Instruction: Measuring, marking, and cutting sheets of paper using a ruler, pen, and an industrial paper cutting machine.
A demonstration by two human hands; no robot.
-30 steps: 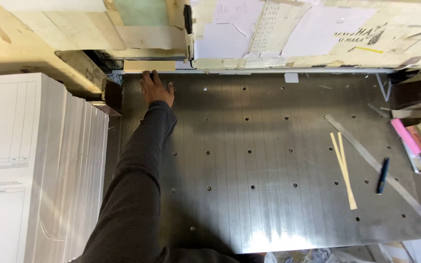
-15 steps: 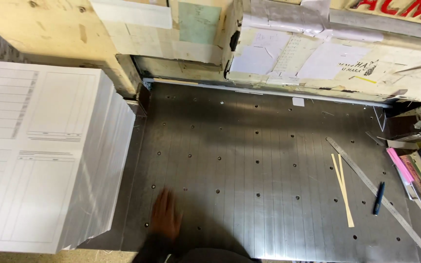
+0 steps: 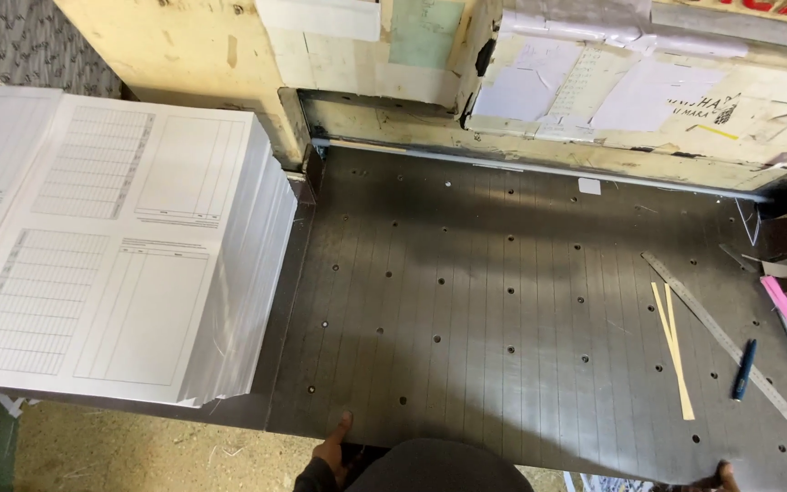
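Our left hand [image 3: 332, 448] rests at the near edge of the dark metal worktop [image 3: 503, 310], thumb up on the rim and the fingers curled below it; the grip closes loosely on that edge and holds nothing loose. Our right hand [image 3: 720, 476] shows only as fingertips at the near right edge of the same worktop, and we cannot tell how far its grip is open. The worktop is ribbed and dotted with small holes. At its left a tall stack of printed sheets [image 3: 111, 255] stands touching the worktop's side, well to the left of the left hand. On the right lie a long steel ruler [image 3: 730, 346], two thin pale strips [image 3: 671, 346] just beside it, and a dark pen [image 3: 744, 369] near the right edge.
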